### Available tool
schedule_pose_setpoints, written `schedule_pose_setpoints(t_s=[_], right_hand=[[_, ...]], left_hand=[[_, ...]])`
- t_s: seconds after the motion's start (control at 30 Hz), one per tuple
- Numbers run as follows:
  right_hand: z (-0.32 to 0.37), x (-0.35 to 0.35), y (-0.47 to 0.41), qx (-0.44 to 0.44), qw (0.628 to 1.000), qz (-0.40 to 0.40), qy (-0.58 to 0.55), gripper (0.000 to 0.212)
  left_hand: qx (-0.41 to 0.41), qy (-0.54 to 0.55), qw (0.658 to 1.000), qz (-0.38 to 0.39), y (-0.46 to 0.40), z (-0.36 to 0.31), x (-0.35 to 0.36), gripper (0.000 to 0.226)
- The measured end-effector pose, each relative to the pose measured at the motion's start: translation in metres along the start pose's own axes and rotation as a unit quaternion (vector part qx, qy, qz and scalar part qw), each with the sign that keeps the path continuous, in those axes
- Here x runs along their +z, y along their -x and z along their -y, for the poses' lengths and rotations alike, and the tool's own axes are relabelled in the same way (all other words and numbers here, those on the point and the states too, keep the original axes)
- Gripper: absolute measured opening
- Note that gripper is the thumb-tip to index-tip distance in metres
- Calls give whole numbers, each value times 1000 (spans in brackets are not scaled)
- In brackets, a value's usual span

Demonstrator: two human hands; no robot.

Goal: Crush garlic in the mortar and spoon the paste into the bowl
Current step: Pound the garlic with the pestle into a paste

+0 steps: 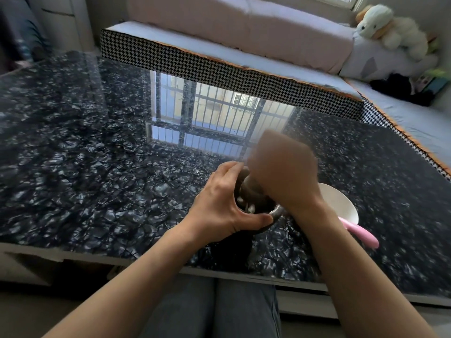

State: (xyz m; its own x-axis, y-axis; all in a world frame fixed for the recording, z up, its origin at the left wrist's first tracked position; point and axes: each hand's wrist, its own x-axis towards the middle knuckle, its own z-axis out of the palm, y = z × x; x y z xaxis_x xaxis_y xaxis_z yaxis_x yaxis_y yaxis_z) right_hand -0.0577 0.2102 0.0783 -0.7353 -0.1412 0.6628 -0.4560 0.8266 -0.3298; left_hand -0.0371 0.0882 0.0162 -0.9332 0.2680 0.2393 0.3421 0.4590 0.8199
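Note:
A dark stone mortar stands near the front edge of the black marbled table. Pale garlic pieces lie inside it. My left hand grips the mortar's left wall, thumb on the near rim. My right hand, blurred by motion, is closed around the brown pestle, whose lower end sits inside the mortar. A white bowl stands just right of the mortar, partly hidden by my right wrist. A pink spoon lies by the bowl's near side, handle pointing right.
The glossy black table reflects a barred window. A houndstooth-edged sofa runs along the far and right sides of the table, with a plush toy at the back right. My knees are under the table's front edge.

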Motion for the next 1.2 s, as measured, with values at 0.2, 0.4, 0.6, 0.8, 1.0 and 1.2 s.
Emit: schedule_pose_setpoints(t_s=[0.2,0.4,0.6,0.8,1.0,1.2], right_hand=[[9,15,12,-13,999,24,21,11],[3,-3,-1,11,998,-51,-33,9],[6,14,11,-38,999,13,34,11],[4,1,-1,3,998,-58,-29,10],[1,9,4,-6,1000,25,12,10],[0,5,-4,8,999,-32,-22,12]], left_hand=[[6,24,1000,-5,2,-2,-1,92],[-3,-3,1000,3,0,-1,0,115],[5,18,1000,-4,1,-3,-2,93],[9,5,1000,-8,0,-1,0,109],[-7,33,999,-21,3,1,-1,107],[-2,-3,1000,1,1,3,-2,122]])
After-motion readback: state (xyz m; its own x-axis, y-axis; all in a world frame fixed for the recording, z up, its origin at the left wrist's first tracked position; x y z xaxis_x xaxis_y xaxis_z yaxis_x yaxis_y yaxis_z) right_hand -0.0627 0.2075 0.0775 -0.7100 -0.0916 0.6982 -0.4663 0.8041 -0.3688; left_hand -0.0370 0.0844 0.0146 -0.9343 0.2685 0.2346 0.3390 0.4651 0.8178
